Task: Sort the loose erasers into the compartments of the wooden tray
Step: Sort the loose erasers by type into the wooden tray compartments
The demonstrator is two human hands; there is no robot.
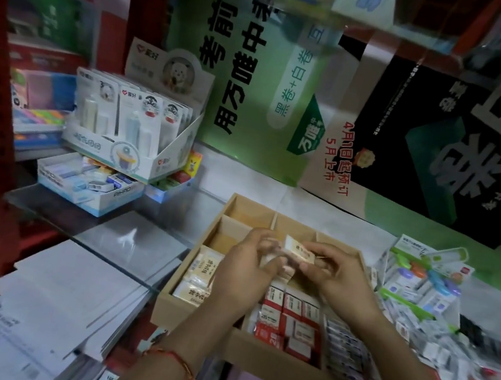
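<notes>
Cream-wrapped rectangular eraser point(297, 249) is pinched between both hands, left grip point(243, 273) clamped on one end, right grip point(338, 278) on the other, just above the compartmented wooden tray point(164, 305); matching cream erasers point(196, 279) fill its near-left compartment.

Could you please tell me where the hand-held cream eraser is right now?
In the head view, the cream eraser is centre-frame, held between the left hand and right hand, just above the middle of the wooden tray.

Far compartments of wooden tray point(164, 302) open from above, near ones packed, display box point(137, 153) left, eraser pile point(416, 289) right.
</notes>
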